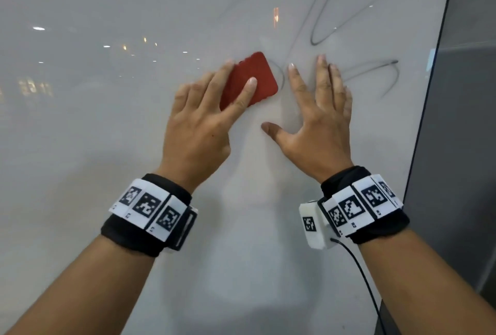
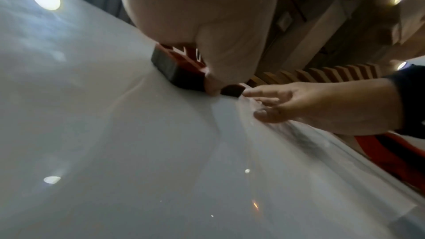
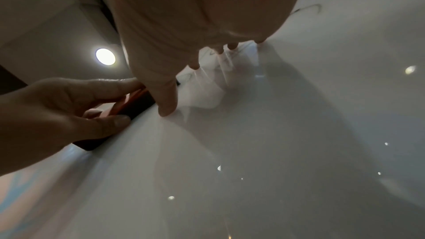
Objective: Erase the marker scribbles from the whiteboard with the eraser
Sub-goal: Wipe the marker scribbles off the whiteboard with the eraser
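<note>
Mostly glossy white: your whiteboard fills the head view and mirrors small ceiling lights; its dark edge curves down the right, grey wall beyond. Left wrist view shows wooden slats behind.

Count: one red eraser, two hands, two marker-patterned wristbands, and several dark scribble loops at upper right.

Your left hand grips the eraser flat on the board, index finger across its back, thumb at its side edge. Your right hand lies spread, fingers straight, on the board just beside the eraser, partly over a scribble line.
</note>
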The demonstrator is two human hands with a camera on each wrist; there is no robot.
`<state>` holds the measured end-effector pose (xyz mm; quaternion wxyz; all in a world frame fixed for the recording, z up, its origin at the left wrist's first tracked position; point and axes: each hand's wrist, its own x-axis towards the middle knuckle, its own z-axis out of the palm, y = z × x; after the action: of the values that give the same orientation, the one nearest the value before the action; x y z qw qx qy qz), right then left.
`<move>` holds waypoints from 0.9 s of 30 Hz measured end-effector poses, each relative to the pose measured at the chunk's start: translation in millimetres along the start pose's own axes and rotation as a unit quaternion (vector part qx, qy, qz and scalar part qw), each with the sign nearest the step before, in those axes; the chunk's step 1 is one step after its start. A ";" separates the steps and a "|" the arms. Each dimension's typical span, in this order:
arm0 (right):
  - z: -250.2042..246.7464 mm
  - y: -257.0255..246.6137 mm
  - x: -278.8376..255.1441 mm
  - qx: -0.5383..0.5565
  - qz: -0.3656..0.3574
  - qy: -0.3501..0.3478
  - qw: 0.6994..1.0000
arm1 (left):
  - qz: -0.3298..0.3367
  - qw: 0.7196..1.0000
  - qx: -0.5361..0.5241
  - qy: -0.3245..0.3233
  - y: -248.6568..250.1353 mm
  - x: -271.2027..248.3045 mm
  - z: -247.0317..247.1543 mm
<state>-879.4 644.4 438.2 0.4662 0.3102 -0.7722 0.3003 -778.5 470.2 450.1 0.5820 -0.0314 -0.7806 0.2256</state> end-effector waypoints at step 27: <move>-22.7 -38.4 45.9 0.007 -0.046 -0.037 0.998 | -0.143 0.989 0.009 0.038 -26.6 34.3 -10.0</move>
<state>-855.2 628.3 495.3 0.4480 0.3594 -0.7721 0.2721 -774.6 460.2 493.3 0.6379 0.0774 -0.7523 0.1454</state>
